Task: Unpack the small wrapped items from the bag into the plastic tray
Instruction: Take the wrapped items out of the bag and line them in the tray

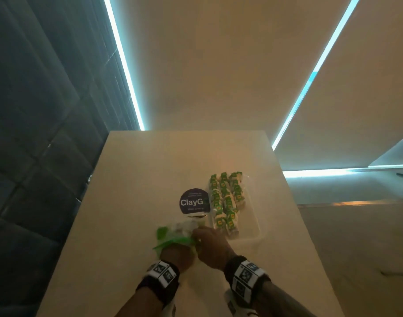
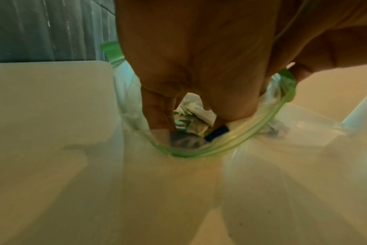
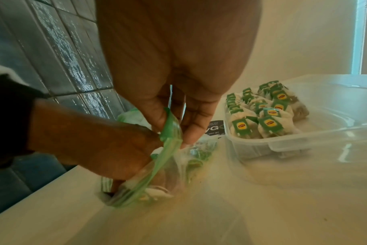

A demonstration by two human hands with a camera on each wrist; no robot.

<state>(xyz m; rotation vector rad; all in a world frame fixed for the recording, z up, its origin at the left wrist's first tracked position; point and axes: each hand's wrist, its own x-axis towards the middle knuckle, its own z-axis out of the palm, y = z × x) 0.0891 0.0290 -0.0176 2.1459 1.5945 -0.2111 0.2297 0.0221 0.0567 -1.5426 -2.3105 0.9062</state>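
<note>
A clear zip bag (image 1: 173,232) with a green rim (image 2: 220,149) lies on the table, left of a clear plastic tray (image 1: 257,227). Several wrapped tea bags with green tags (image 1: 225,200) fill the tray's left side (image 3: 268,114). My left hand (image 1: 176,252) is inside the bag; its finger and thumb (image 2: 191,127) close on either side of a wrapped item (image 2: 195,126) at the bottom. My right hand (image 1: 207,243) pinches the bag's green rim (image 3: 170,126) and holds the mouth up. More wrapped items show through the plastic (image 3: 197,154).
A round dark sticker reading ClayG (image 1: 194,201) sits on the pale table (image 1: 138,202), just beyond the bag and left of the tray. A dark tiled wall (image 1: 35,133) runs along the table's left edge. The tray's right half (image 3: 335,116) holds nothing.
</note>
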